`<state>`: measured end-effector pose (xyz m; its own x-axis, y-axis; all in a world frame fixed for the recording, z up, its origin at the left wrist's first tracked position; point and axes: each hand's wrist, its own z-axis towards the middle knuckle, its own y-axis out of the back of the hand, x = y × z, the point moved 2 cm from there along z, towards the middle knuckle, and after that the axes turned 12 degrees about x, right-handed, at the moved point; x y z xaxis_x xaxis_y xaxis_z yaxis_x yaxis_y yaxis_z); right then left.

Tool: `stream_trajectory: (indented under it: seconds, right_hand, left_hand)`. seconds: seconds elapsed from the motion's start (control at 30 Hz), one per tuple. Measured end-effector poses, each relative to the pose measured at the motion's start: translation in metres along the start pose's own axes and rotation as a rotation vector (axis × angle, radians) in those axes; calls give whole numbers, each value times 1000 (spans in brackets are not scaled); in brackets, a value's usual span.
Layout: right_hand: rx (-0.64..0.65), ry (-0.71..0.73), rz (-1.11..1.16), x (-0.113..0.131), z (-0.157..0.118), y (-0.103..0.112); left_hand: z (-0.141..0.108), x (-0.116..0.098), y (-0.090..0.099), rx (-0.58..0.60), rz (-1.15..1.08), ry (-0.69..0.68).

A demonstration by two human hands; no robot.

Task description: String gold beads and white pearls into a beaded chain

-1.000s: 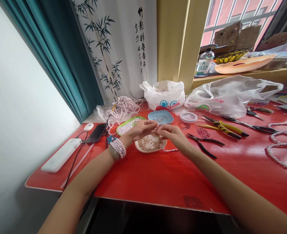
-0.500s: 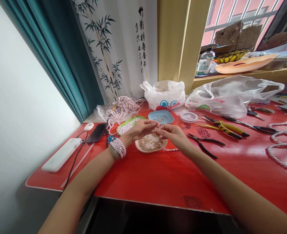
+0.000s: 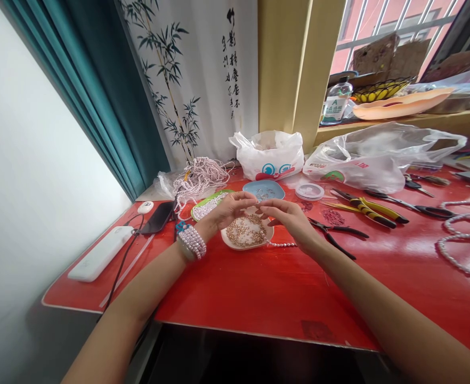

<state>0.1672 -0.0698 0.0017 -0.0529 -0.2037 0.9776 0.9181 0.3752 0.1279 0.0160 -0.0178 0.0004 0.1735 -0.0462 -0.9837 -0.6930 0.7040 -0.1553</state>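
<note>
We held our left hand (image 3: 235,209) and right hand (image 3: 286,216) with their tips almost meeting above the shallow white dish (image 3: 246,248), probably so that anything dropped would land among its gold beads (image 3: 243,231). Both had bent fingers drawn in toward the thumbs, the right's more loosely spread; how far their tips were parted, and what tiny piece they may have gripped, we could not tell. A short pearly strand (image 3: 283,245) ran from the dish's edge toward our right wrist. The green tray (image 3: 194,213) and blue tray (image 3: 251,186) sat just behind, likely to keep small parts sorted within reach. To our right lay black-handled pliers (image 3: 347,230) and yellow-and-black pliers (image 3: 381,217), perhaps set aside to leave working room.

The desk (image 3: 251,290) was glossy red, its surface marked in places. Beyond it hung a bamboo-print panel (image 3: 211,64) and a teal curtain (image 3: 95,106), beside a barred window.
</note>
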Motion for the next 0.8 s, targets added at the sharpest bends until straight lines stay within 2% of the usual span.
stream_trajectory:
  seconds: [0.2, 0.4, 0.6, 0.8]
  right_hand:
    - [-18, 65, -44, 1, 1, 3]
    - [-197, 182, -49, 9, 1, 13]
    - [-206, 220, 4, 11, 0, 13]
    - [-295, 254, 117, 13, -3, 17]
  left_hand:
    - [0, 0, -8, -13, 2, 2]
    - [-3, 1, -28, 159, 94, 84]
    - [-2, 5, -34, 154, 186, 62]
    - [-3, 5, -38, 157, 10, 11]
